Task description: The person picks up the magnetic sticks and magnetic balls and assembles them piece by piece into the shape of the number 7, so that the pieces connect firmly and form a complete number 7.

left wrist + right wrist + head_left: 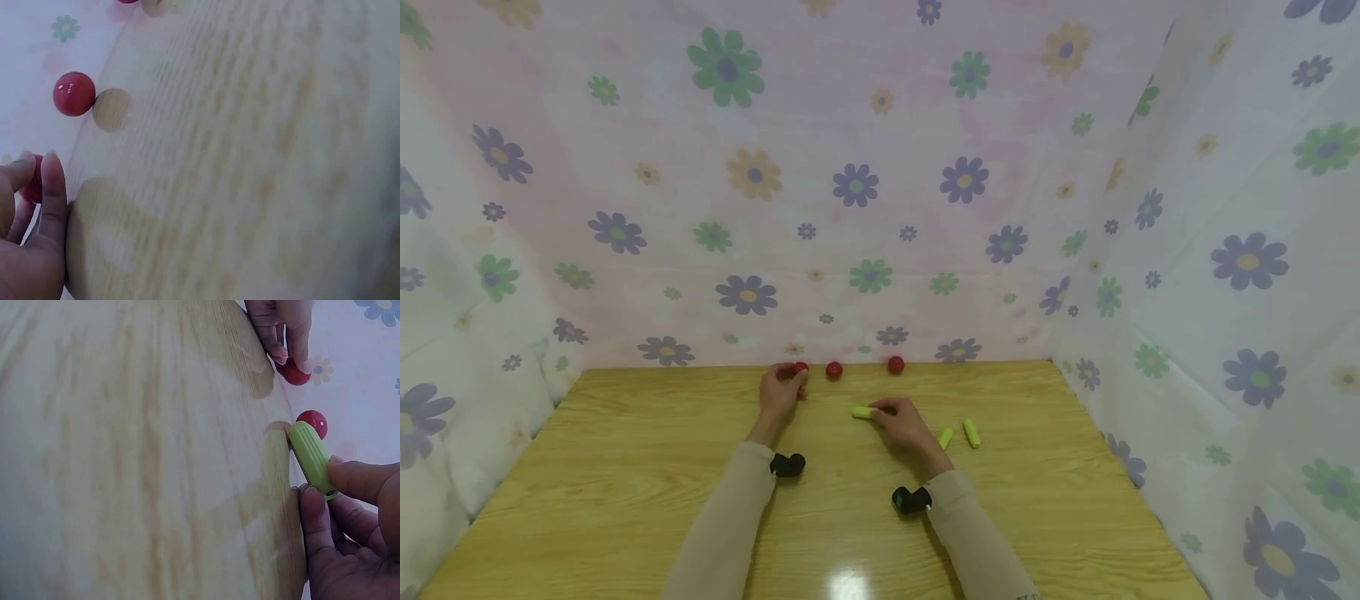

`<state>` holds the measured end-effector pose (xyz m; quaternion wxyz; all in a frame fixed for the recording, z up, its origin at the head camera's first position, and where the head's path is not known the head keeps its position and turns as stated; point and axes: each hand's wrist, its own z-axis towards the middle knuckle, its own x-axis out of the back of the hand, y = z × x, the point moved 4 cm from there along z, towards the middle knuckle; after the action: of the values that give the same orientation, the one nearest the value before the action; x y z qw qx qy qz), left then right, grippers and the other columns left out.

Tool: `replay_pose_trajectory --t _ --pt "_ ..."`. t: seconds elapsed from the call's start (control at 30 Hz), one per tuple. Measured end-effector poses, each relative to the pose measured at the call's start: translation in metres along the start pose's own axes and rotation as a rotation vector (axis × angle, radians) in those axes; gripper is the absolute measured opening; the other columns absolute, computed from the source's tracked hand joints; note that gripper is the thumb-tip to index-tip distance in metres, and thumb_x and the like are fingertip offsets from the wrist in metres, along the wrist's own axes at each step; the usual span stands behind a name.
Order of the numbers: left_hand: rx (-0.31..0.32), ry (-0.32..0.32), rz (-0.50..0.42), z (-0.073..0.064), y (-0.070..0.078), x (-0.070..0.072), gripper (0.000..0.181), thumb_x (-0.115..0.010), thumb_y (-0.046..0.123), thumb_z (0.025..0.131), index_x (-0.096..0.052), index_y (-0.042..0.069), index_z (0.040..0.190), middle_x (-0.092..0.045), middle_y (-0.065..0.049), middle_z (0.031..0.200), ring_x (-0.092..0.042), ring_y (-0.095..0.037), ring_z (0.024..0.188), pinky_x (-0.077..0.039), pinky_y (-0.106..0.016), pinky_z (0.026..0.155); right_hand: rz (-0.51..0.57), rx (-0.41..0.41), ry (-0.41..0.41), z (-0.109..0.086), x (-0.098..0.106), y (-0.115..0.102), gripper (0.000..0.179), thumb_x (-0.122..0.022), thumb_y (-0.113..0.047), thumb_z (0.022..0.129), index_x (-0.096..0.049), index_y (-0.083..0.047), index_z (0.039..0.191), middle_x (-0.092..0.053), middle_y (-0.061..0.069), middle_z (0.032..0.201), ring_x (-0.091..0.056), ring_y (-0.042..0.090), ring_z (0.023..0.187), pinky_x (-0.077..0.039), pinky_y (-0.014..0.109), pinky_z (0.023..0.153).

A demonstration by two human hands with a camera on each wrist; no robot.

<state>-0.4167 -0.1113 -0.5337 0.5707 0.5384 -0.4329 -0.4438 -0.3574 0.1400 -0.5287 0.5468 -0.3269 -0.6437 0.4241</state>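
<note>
Near the table's back edge, my left hand (781, 392) pinches a red ball (801, 367) between thumb and fingers; the left wrist view shows that ball (36, 181) partly covered by the fingers. A second red ball (834, 370) sits just to its right, and a third red ball (896, 364) lies farther right. My right hand (904, 423) holds one end of a light green ribbed stick (310, 456) between thumb and fingers, its other end pointing left. Beside the right wrist lie two more green sticks, one (972, 433) in full view and one (946, 437) partly behind the wrist.
The wooden table (625, 467) ends at a flowered cloth (805, 267) hanging behind it, with more cloth on both sides. Small black cameras are strapped at both wrists, the left camera (788, 465) and the right camera (912, 500).
</note>
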Motion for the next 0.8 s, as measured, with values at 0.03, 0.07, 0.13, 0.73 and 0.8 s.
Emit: replay_pose_trajectory --t 0.03,0.07,0.13,0.73,0.8 --pt "0.01 -0.007 -0.03 -0.001 -0.001 0.001 0.033 -0.068 0.003 0.099 -0.056 -0.011 0.127 -0.062 -0.019 0.104 -0.06 -0.008 0.059 -0.054 -0.017 0.053 0.004 0.001 0.0 0.0 0.0 0.0 0.025 -0.061 -0.016 0.105 -0.073 0.0 0.119 -0.07 0.014 0.117 -0.06 0.017 0.096 -0.051 0.031 0.085" --pt "0.017 -0.015 -0.06 -0.002 -0.002 0.002 0.033 -0.067 0.002 0.1 -0.055 -0.01 0.128 -0.062 -0.018 0.103 -0.061 -0.009 0.061 -0.054 -0.017 0.055 0.002 0.005 -0.002 0.0 0.0 -0.001 0.025 -0.061 -0.016 0.105 -0.073 0.0 0.12 -0.07 0.014 0.118 -0.06 0.018 0.097 -0.051 0.032 0.086" --pt "0.027 -0.037 -0.112 -0.003 -0.004 0.005 0.035 -0.066 0.002 0.1 -0.053 -0.009 0.13 -0.061 -0.016 0.104 -0.062 -0.01 0.066 -0.055 -0.017 0.057 -0.02 0.025 -0.004 0.0 0.0 -0.002 0.025 -0.06 -0.016 0.106 -0.073 0.0 0.12 -0.07 0.015 0.118 -0.061 0.018 0.098 -0.052 0.034 0.088" --pt "0.035 -0.216 -0.135 -0.035 -0.007 0.014 0.042 -0.059 0.001 0.104 -0.049 -0.004 0.144 -0.053 -0.026 0.132 -0.066 -0.018 0.098 -0.058 -0.017 0.082 -0.056 0.078 0.007 -0.006 -0.003 -0.008 0.024 -0.058 -0.012 0.106 -0.073 0.002 0.119 -0.07 0.016 0.12 -0.062 0.022 0.103 -0.052 0.042 0.094" --pt "0.034 -0.229 -0.122 -0.039 -0.006 0.015 0.042 -0.059 0.001 0.104 -0.049 -0.005 0.144 -0.053 -0.029 0.132 -0.067 -0.018 0.097 -0.058 -0.017 0.081 -0.056 0.075 0.011 -0.006 -0.003 -0.008 0.024 -0.058 -0.012 0.106 -0.073 0.002 0.119 -0.07 0.016 0.12 -0.062 0.022 0.104 -0.052 0.042 0.095"
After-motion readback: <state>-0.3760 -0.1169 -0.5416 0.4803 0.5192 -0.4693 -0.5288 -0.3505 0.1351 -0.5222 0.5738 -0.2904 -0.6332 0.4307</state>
